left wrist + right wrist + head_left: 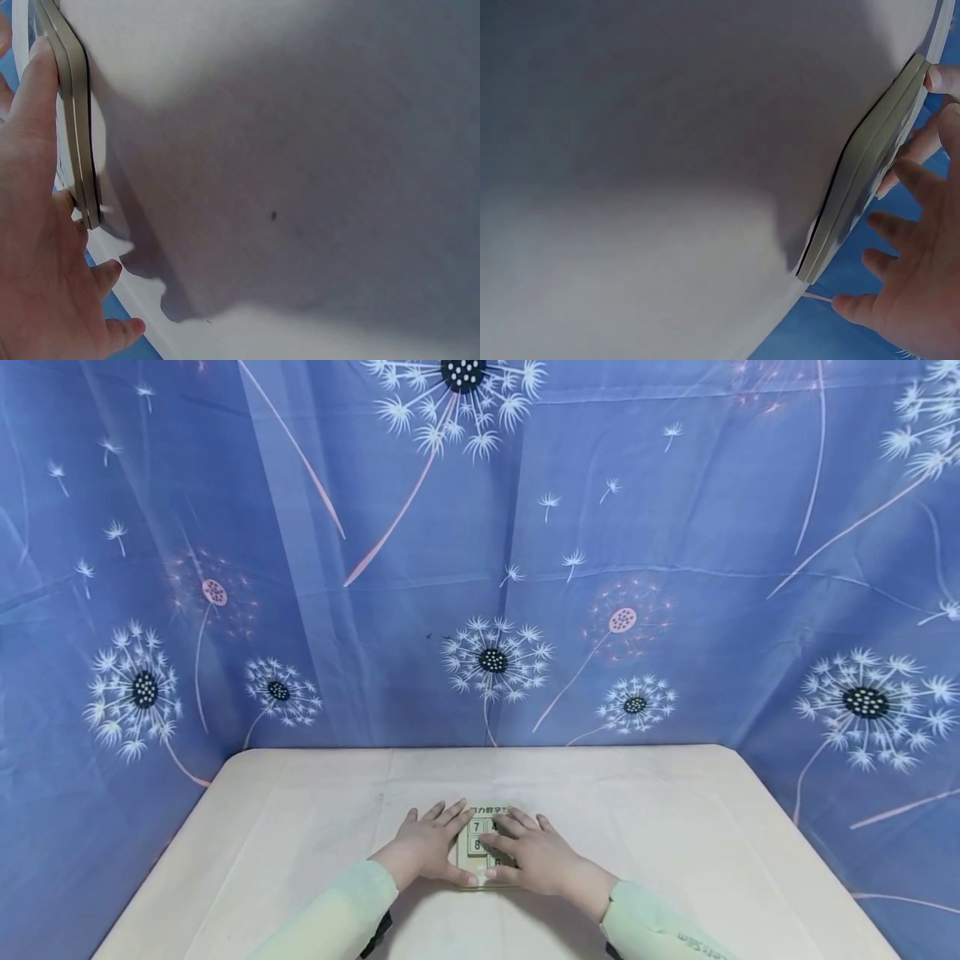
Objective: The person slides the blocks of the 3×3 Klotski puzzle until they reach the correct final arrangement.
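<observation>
A pale yellow-green number slide puzzle lies flat near the front middle of the table, with printed characters along its top. Tiles 7 and 8 show; my fingers partly cover others. Spread along its left side, my left hand touches the frame, its thumb on the near left corner. The left wrist view catches the puzzle's side edge beside that thumb. My right hand reaches over the right side, fingers extended above the tiles and thumb at the near edge. In the right wrist view those fingers stand spread beside the puzzle.
The cream tabletop stretches around the puzzle. Blue cloth printed with dandelions hangs behind the table and along both sides. A small dark speck marks the surface in the left wrist view.
</observation>
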`<state>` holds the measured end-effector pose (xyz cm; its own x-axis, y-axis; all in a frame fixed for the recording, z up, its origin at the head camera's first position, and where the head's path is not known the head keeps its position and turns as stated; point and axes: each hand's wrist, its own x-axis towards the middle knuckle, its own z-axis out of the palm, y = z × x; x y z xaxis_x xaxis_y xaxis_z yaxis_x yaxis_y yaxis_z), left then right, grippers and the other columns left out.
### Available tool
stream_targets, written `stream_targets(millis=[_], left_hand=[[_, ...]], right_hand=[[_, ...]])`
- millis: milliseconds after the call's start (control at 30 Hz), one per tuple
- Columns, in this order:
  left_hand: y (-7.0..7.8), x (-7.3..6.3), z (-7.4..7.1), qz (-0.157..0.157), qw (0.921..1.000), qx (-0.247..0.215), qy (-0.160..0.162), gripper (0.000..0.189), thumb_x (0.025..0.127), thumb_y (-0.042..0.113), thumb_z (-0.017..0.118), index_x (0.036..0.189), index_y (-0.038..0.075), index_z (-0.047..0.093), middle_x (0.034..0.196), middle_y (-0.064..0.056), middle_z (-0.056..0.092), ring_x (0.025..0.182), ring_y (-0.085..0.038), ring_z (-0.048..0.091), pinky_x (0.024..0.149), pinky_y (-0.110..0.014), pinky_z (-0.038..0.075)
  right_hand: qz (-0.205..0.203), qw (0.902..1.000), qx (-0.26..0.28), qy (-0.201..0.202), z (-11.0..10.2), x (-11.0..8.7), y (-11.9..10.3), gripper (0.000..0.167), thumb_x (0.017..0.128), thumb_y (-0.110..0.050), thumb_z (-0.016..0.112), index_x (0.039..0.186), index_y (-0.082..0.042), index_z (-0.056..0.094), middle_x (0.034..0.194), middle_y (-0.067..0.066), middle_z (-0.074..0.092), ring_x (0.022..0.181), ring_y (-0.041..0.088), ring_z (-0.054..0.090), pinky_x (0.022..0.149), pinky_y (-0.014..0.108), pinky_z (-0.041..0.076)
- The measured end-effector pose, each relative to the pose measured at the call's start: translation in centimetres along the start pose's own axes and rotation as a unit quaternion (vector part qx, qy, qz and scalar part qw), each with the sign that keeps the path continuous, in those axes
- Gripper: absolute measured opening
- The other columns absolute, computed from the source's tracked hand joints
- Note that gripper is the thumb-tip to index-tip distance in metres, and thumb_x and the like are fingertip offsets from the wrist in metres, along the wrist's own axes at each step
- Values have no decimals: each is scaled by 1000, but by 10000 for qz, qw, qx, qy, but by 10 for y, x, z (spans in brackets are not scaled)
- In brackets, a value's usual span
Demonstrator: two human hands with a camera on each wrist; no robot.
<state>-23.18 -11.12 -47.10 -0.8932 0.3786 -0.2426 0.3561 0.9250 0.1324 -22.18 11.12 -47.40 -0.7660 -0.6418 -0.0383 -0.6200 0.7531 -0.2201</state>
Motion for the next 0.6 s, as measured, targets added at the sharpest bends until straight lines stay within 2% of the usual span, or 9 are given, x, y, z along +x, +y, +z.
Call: stream_targets(millis=[600], left_hand=[[1, 0, 0, 0, 10000, 6, 2, 110, 73, 76, 75, 160, 21, 36, 171, 1, 28, 156, -33, 35, 124, -65, 31]], right_hand=[[58, 9999, 66, -66, 1, 0, -1, 56, 96, -56, 61, 143, -27, 61, 159, 14, 48, 150, 43, 39, 114, 76, 35]])
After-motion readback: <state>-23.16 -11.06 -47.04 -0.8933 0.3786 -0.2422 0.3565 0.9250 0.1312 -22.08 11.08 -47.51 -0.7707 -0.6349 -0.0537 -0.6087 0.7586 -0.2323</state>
